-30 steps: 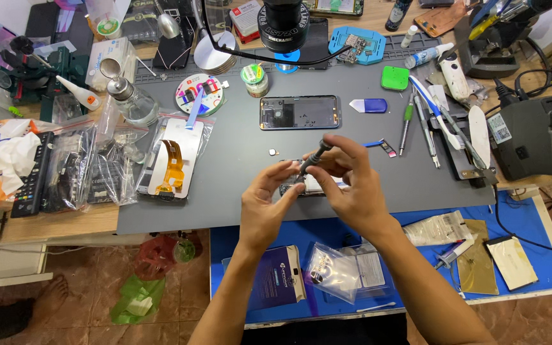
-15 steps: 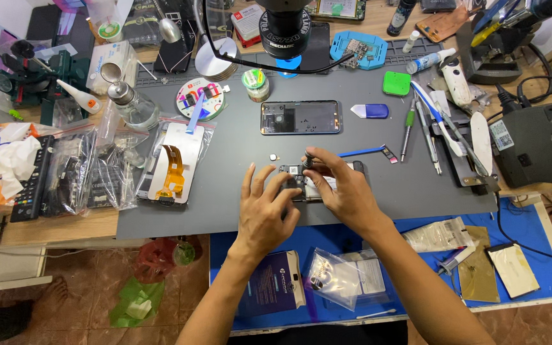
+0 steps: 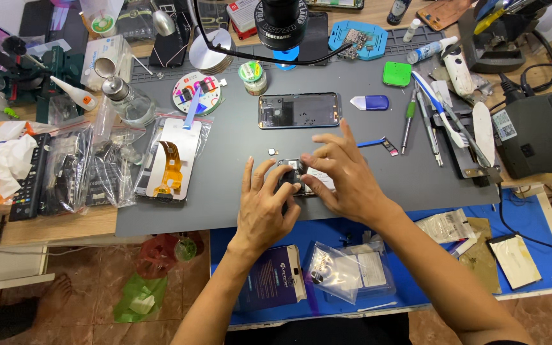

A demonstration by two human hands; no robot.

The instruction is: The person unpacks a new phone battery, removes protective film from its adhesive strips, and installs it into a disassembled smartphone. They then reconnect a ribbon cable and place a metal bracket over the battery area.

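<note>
Broadly, a wide dark grey rubber work mat (image 3: 225, 191) fills the middle of the frame, with a blue mat (image 3: 544, 223) below it toward the lower right. At the right edge sits a boxy black bench station (image 3: 541, 137) with cables. On the mat's left part lies a clear plastic bag holding a white display panel with an orange flex ribbon (image 3: 170, 160). Above centre lies an opened black phone frame with a clear back (image 3: 299, 110), flat on the mat. Just below it, at the centre of the frame, both hands meet over a small dark phone assembly (image 3: 292, 179) lying on the mat. The left hand (image 3: 264, 207) lies palm down with fingers spread, its fingertips pressing the assembly's near edge without wrapping it. The right hand (image 3: 340, 176) arches over from the right, fingers splayed and half curled, fingertips on the assembly's top; whether it pinches anything cannot be told. A small blue and white oval eraser-like block (image 3: 370, 102) lies right of the phone frame, and a tiny silver screw-like part (image 3: 271, 152) sits just up-left of the hands.
</note>
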